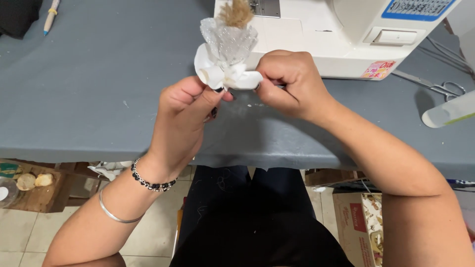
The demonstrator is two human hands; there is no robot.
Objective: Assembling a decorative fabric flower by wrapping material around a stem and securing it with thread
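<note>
White ribbon bow (222,69), pinched by both hands' fingers (269,81)

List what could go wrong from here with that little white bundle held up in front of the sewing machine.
1. The white bundle is held only by the fingers of the left hand and right hand, above the grey table; a slip could loosen its folds.
2. The tan fibre tuft sticks out loosely on top and might shed or pull free.
3. The sewing machine sits close behind, so the glittery mesh could snag on it.
</note>
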